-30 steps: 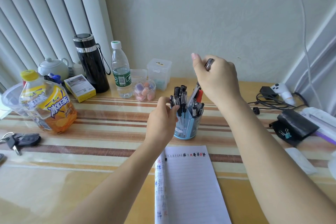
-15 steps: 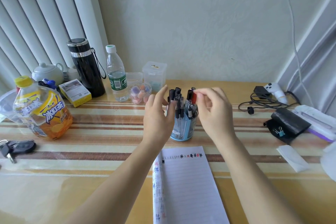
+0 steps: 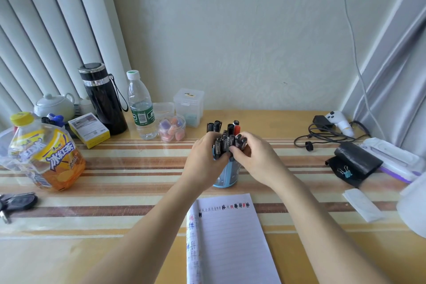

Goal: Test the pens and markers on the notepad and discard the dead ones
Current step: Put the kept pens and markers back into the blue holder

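A blue pen cup [image 3: 227, 176] stands mid-table, packed with several black pens and one red-capped marker [image 3: 235, 128]. My left hand [image 3: 205, 159] wraps the bundle of pens [image 3: 222, 143] from the left, thumb across their front. My right hand [image 3: 255, 157] closes on the same bundle from the right, fingertips pinching the pen barrels above the cup's rim. An open lined notepad [image 3: 230, 240] lies in front of the cup, with a row of black and red test marks along its top line.
At the left stand an orange iced-tea bottle [image 3: 43, 157], a black flask [image 3: 103, 99], a water bottle [image 3: 140, 106] and car keys [image 3: 16, 203]. At the right lie a black pouch [image 3: 355, 163], cables [image 3: 322, 134] and a folded tissue [image 3: 362, 205].
My right hand came down from above the cup, where it held a pen, and now pinches the bundle in the cup. My left hand closed around the pens from the left.
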